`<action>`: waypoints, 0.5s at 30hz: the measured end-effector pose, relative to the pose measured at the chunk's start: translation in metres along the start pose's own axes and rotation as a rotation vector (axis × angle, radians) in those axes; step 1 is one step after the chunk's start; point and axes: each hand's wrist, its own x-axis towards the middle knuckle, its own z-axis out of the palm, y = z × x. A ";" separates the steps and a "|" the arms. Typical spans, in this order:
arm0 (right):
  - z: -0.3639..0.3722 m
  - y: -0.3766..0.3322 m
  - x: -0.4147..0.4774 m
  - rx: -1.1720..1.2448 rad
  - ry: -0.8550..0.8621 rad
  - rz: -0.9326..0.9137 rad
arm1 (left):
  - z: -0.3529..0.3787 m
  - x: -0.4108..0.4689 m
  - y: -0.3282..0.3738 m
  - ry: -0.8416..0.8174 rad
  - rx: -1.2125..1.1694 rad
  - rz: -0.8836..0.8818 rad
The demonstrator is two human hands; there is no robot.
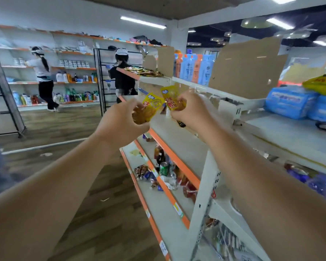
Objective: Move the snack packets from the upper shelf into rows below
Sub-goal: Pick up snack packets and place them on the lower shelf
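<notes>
L hand (120,121) + R hand (188,110), each gripping yellow packet (151,108).

Both yellow packets are glossy, crinkled plastic film: the left packet (149,110) pinched in the left hand (120,123), the right packet (172,99) in the right hand (188,110). Shelf (177,136) just beneath the hands is matt off-white painted metal with a smooth orange edge strip (174,157); green can (164,168) lower down is shiny metal. Above the right hand, cardboard (247,68) is matt brown, edges torn; right of it, blue packs (290,102) in slick plastic wrap; floor (64,125) left of the left hand looks like low-sheen wood planking.
</notes>
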 end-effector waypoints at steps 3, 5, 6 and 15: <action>0.040 -0.014 0.007 0.053 0.033 0.022 | -0.007 0.001 -0.043 0.017 0.025 -0.020; 0.065 -0.022 0.011 0.103 0.032 0.049 | -0.010 0.000 -0.069 0.017 0.044 -0.029; 0.077 -0.024 0.013 0.117 0.034 0.061 | -0.010 0.000 -0.081 0.013 0.051 -0.036; 0.144 -0.027 0.021 0.096 -0.053 0.086 | 0.010 0.016 -0.151 0.036 0.116 -0.044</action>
